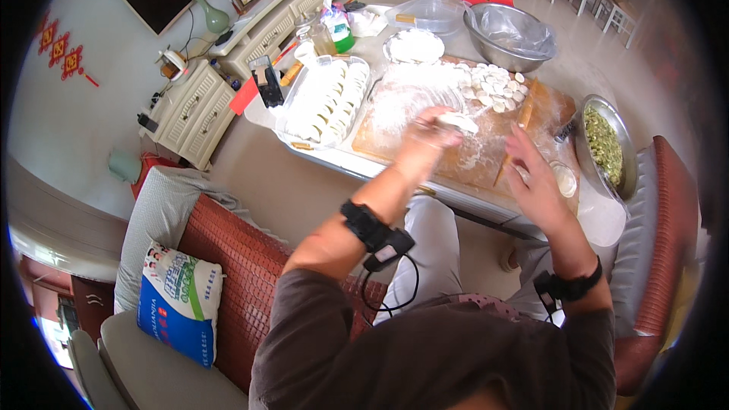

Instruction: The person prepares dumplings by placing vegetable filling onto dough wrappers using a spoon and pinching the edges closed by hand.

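The left hand (427, 137) pinches a flat white dough wrapper (458, 121) above the floured board (486, 153) on the bench (334, 158). The right hand (536, 179) hovers open, fingers spread, holding nothing, beside a rolling pin (516, 130).

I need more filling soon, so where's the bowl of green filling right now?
In the head view, the metal bowl of green filling sits at the table's right end, just right of the floured wooden board and beyond the right hand.
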Tool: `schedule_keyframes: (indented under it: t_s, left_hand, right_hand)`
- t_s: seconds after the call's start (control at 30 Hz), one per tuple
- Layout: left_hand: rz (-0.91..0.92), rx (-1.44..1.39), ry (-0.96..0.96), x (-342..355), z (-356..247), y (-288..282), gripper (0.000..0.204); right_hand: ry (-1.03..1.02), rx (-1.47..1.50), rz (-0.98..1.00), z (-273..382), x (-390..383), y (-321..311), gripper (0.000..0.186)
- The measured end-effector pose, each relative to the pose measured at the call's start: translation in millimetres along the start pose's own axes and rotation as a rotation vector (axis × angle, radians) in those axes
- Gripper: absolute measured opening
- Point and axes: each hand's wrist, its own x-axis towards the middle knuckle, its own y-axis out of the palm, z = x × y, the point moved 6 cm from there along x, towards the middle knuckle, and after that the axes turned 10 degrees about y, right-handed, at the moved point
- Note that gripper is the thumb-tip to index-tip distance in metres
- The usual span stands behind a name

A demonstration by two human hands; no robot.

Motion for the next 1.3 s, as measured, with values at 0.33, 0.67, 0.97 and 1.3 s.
schedule_keyframes:
  t_s: [0.33,0.67,0.97,1.3]
  left_hand:
    - [-0.487,0.825,0.089,94.9,-89.0,-276.3,0.030]
    - [-0.538,1.501,-0.031,149.5,-80.5,-354.7,0.020]
    - [-0.443,1.802,0.024,185.9,-67.1,-365.5,0.019]
    - [-0.303,1.838,0.093,190.1,-63.2,-348.4,0.026]
  right_hand:
    - [0.385,0.036,0.039,-78.4,-43.1,-41.0,0.039]
    - [0.545,-0.011,0.036,-102.9,-25.8,-30.9,0.040]
    - [0.698,0.050,0.088,-123.9,-13.9,-16.6,0.036]
    - [0.723,0.113,0.110,-136.8,-8.8,-16.7,0.034]
